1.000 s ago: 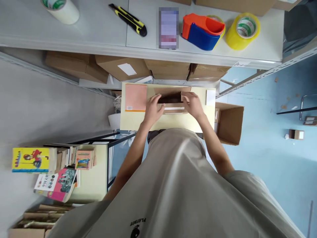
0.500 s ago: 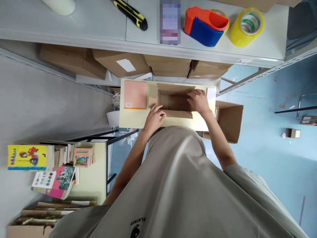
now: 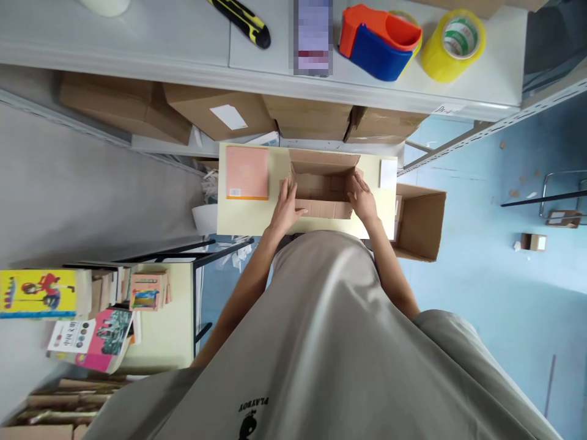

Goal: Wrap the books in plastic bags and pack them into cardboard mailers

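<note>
Though flanked by hands, open brown box [image 3: 323, 183]
</note>
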`<state>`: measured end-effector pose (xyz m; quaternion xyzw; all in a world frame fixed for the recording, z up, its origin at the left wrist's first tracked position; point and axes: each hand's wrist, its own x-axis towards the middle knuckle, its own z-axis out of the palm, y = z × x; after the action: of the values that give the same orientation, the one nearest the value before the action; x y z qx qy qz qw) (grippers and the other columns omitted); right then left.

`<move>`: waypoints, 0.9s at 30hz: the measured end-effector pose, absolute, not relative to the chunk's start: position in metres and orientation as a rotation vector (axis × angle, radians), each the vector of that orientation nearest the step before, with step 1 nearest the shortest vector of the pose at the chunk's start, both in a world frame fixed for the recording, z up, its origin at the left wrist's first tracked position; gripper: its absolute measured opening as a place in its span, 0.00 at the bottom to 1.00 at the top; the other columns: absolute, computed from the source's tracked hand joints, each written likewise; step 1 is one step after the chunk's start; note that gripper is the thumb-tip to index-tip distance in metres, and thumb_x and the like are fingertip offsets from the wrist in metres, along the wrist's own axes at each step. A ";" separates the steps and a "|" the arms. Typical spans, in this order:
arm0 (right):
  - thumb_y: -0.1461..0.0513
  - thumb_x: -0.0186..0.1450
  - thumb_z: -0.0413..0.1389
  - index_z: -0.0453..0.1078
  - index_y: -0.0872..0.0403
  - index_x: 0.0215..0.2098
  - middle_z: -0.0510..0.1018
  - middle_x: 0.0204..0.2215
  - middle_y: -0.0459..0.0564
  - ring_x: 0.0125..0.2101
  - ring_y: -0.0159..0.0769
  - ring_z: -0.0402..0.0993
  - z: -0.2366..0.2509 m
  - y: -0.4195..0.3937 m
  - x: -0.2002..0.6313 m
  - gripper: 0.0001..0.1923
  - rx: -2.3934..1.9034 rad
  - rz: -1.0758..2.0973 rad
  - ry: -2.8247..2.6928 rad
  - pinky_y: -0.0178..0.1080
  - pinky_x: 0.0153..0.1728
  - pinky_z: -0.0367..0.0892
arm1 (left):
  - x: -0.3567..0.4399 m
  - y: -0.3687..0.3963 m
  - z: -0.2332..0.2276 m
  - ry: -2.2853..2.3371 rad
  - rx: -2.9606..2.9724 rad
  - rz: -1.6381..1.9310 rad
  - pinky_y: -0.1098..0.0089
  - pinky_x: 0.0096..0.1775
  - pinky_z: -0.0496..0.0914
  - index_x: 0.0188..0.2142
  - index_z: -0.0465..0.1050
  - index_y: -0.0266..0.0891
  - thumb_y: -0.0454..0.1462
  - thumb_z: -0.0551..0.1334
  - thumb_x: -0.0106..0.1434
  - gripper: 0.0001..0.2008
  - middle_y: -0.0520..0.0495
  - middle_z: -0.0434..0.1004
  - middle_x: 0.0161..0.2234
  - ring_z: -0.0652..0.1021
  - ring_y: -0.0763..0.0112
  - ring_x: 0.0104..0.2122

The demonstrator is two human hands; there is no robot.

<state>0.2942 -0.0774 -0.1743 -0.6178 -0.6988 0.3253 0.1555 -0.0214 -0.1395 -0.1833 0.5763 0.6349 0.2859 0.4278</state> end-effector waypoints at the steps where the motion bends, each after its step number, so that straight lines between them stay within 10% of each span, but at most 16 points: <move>1: 0.67 0.74 0.55 0.64 0.59 0.84 0.61 0.86 0.63 0.85 0.55 0.59 -0.173 -0.078 0.295 0.41 -1.771 0.926 -2.005 0.64 0.86 0.59 | -0.022 -0.141 -0.183 1.584 1.434 0.718 0.41 0.86 0.45 0.81 0.66 0.42 0.47 0.87 0.59 0.57 0.28 0.43 0.89 0.44 0.34 0.88; 11: 0.58 0.81 0.58 0.77 0.54 0.75 0.73 0.80 0.60 0.82 0.59 0.65 -0.130 -0.094 0.265 0.27 -1.625 0.784 -2.044 0.68 0.85 0.60 | -0.118 -0.129 -0.204 1.815 1.252 1.046 0.46 0.85 0.52 0.69 0.76 0.41 0.52 0.76 0.71 0.34 0.30 0.71 0.78 0.65 0.39 0.83; 18: 0.55 0.83 0.57 0.77 0.48 0.77 0.80 0.74 0.55 0.77 0.59 0.73 -0.089 -0.099 0.161 0.26 -1.459 0.976 -2.101 0.63 0.81 0.68 | -0.219 -0.100 -0.255 2.051 0.866 0.894 0.40 0.85 0.50 0.55 0.77 0.37 0.42 0.83 0.58 0.30 0.23 0.76 0.68 0.63 0.29 0.81; 27: 0.45 0.79 0.66 0.72 0.57 0.78 0.78 0.73 0.67 0.74 0.60 0.76 -0.203 -0.075 -0.036 0.38 -1.482 1.493 -2.127 0.55 0.76 0.72 | -0.253 -0.071 -0.275 1.980 0.868 0.658 0.48 0.84 0.49 0.49 0.71 0.37 0.30 0.78 0.60 0.22 0.25 0.72 0.68 0.62 0.34 0.81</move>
<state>-0.0360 -0.0751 -0.2034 -0.4941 -0.7089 0.4977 0.0748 -0.2533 -0.0715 -0.2749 0.3473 0.7925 0.2633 0.4266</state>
